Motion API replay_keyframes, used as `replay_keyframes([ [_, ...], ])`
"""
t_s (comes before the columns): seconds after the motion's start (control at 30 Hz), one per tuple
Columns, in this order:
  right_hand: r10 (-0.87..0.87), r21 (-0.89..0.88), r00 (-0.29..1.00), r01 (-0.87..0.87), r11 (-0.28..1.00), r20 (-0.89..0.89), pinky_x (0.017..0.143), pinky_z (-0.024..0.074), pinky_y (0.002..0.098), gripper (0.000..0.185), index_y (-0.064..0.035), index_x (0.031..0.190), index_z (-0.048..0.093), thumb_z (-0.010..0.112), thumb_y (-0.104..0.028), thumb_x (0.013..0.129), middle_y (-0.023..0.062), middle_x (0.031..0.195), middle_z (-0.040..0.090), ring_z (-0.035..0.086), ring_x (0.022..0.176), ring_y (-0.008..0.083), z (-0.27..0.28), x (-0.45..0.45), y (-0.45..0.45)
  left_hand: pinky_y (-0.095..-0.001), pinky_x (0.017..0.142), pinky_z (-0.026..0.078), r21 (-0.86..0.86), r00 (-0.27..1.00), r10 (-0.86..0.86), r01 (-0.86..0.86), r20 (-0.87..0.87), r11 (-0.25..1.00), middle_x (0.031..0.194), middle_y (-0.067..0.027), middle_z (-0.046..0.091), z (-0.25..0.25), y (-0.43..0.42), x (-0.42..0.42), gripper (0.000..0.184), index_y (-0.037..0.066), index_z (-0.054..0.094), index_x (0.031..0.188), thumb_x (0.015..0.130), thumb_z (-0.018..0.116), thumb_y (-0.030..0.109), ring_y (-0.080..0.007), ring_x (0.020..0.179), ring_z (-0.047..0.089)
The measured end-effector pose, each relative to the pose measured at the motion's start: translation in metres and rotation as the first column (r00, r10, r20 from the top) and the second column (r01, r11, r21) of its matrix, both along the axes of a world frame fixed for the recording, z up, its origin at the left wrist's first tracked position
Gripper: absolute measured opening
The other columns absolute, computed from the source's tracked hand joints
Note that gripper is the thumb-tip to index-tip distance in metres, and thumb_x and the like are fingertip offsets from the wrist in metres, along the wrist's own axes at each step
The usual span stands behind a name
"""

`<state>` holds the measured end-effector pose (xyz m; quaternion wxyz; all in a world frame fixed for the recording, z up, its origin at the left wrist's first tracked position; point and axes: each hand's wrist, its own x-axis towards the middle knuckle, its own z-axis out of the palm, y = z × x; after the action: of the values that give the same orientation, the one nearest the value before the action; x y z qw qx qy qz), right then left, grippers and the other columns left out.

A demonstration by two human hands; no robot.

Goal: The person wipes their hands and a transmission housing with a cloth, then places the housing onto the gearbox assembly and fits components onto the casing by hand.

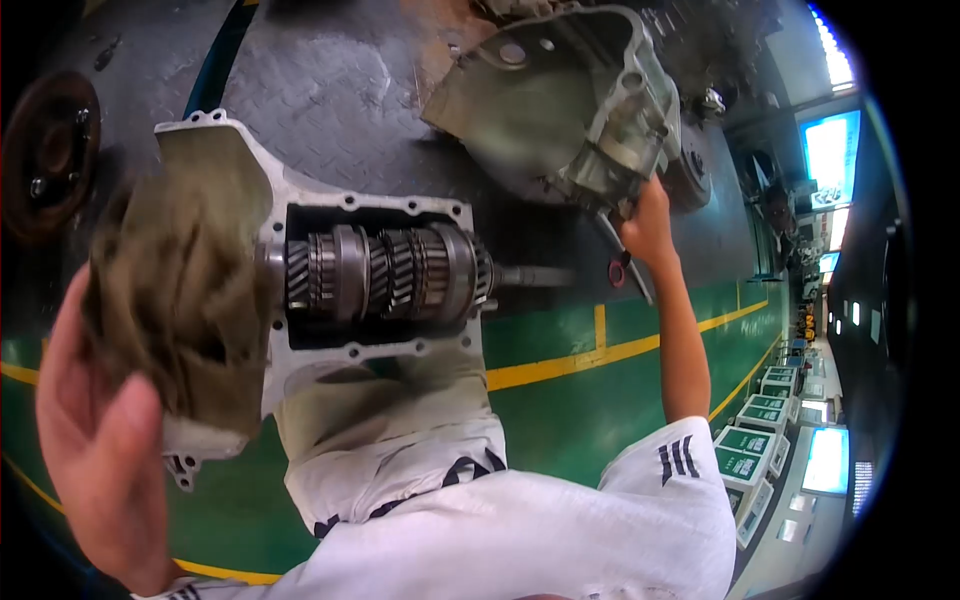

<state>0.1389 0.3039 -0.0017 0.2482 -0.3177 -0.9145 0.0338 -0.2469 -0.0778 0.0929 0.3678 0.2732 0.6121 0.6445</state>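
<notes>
My left hand (110, 450) is at the left, its fingers behind a brown cloth (190, 310) and its thumb in front, gripping it against the bell-shaped end of a metal gearbox housing (380, 352). Inside the housing's opening lies a shaft with several gears (390, 270), its thin end sticking out to the right. My right hand (648, 225) reaches to the lower edge of a second, larger metal housing (625, 130) at the upper right. Its fingers are partly hidden against that housing. Just below it is a tool with a red ring (617, 272).
A rusty round part (50, 155) lies on the dark metal plate (320, 90) at the upper left. More metal parts sit along the top right. Below is a green floor (545, 340) with yellow lines; cabinets (755, 440) and bright screens stand at the right.
</notes>
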Motion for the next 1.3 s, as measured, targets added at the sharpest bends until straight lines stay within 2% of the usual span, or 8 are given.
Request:
replay_keyframes([
  [0.37, -0.087, 0.056, 0.980, 0.078, 0.995, 0.177, 0.095, 0.0432, 0.0454, 0.047, -0.0070, 0.113, 0.063, 0.065, -0.009, 0.066, 0.0184, 0.112, 0.064, 0.058, 0.109, 0.0425, -0.010, 0.018, -0.002, -0.0327, 0.107, 0.045, -0.074, 0.979, -0.197, 0.193, -0.051, 0.978, 0.125, -0.0097, 0.063, -0.019, 0.256, -0.028, 0.044, 0.000, 0.049, 0.141, 0.100, 0.052, 0.014, -0.0175, 0.116, 0.059],
  [0.47, -0.139, -0.007, 0.978, 0.142, 0.990, 0.157, 0.094, 0.0368, 0.0447, 0.026, -0.0160, 0.095, 0.071, 0.066, -0.016, 0.069, 0.0049, 0.097, 0.069, 0.061, 0.100, 0.0325, -0.014, 0.021, -0.002, -0.0277, 0.081, 0.045, -0.149, 0.969, -0.173, 0.148, -0.179, 0.978, 0.111, -0.0065, 0.065, -0.051, 0.317, -0.008, 0.043, 0.012, 0.052, 0.142, 0.099, 0.055, 0.015, -0.0111, 0.098, 0.058],
  [0.5, -0.148, -0.062, 0.976, 0.160, 0.985, 0.161, 0.093, 0.0430, 0.0438, 0.044, -0.0084, 0.108, 0.065, 0.064, -0.009, 0.065, 0.0150, 0.109, 0.065, 0.058, 0.106, 0.0410, -0.006, 0.014, -0.008, -0.0303, 0.076, 0.046, -0.139, 0.969, -0.155, 0.130, -0.194, 0.982, 0.102, -0.0054, 0.065, -0.047, 0.325, 0.009, 0.042, 0.010, 0.053, 0.141, 0.099, 0.056, 0.015, -0.0100, 0.087, 0.055],
  [0.67, -0.166, -0.126, 0.973, 0.187, 0.974, 0.160, 0.090, 0.0501, 0.0425, 0.063, -0.0009, 0.122, 0.058, 0.063, -0.002, 0.060, 0.0240, 0.121, 0.061, 0.057, 0.110, 0.0488, 0.002, 0.007, -0.010, -0.0373, 0.098, 0.045, 0.103, 0.826, -0.244, 0.340, -0.508, 0.935, 0.125, -0.0166, 0.064, -0.074, 0.342, 0.058, 0.049, 0.007, 0.050, 0.141, 0.092, 0.048, -0.001, -0.0273, 0.115, 0.058],
  [0.73, -0.176, -0.184, 0.984, 0.169, 0.968, -0.025, 0.094, 0.0401, 0.0464, 0.037, -0.0061, 0.099, 0.066, 0.071, -0.010, 0.062, 0.0124, 0.099, 0.065, 0.058, 0.100, 0.0352, -0.002, 0.005, -0.008, -0.0378, 0.103, 0.043, 0.200, 0.715, -0.146, 0.375, -0.683, 0.905, 0.130, -0.0194, 0.062, -0.081, 0.345, 0.053, 0.054, 0.007, 0.049, 0.142, 0.089, 0.045, -0.006, -0.0320, 0.122, 0.057],
  [0.8, -0.148, -0.152, 0.988, 0.139, 0.979, -0.052, 0.093, 0.0415, 0.0461, 0.039, -0.0055, 0.100, 0.066, 0.071, -0.009, 0.062, 0.0137, 0.102, 0.064, 0.059, 0.101, 0.0365, -0.002, 0.002, -0.010, -0.0429, 0.092, 0.050, -0.159, 0.551, -0.505, 0.556, -0.664, 0.816, 0.119, -0.0216, 0.066, -0.080, 0.358, 0.022, 0.055, 0.006, 0.049, 0.136, 0.083, 0.054, -0.008, -0.0368, 0.114, 0.062],
  [0.93, -0.005, -0.014, 0.998, 0.004, 1.000, -0.061, 0.090, 0.0511, 0.0431, 0.057, -0.0008, 0.115, 0.064, 0.070, -0.005, 0.059, 0.0247, 0.122, 0.060, 0.058, 0.112, 0.0483, 0.012, -0.010, -0.024, -0.0429, 0.086, 0.052, -0.413, 0.255, -0.641, 0.583, -0.724, 0.699, 0.105, -0.0212, 0.070, -0.080, 0.379, -0.006, 0.039, 0.004, 0.063, 0.118, 0.083, 0.054, -0.007, -0.0375, 0.102, 0.066],
  [1.3, -0.076, -0.059, 0.995, 0.080, 0.995, 0.063, 0.084, 0.0510, 0.0459, 0.053, -0.0009, 0.110, 0.065, 0.069, -0.002, 0.057, 0.0231, 0.115, 0.061, 0.058, 0.104, 0.0482, -0.004, 0.006, -0.020, -0.0388, 0.085, 0.052, -0.452, 0.156, -0.617, 0.548, -0.771, 0.704, 0.101, -0.0205, 0.072, -0.007, 0.371, 0.031, 0.048, 0.001, 0.067, 0.121, 0.079, 0.047, -0.010, -0.0313, 0.098, 0.068],
])
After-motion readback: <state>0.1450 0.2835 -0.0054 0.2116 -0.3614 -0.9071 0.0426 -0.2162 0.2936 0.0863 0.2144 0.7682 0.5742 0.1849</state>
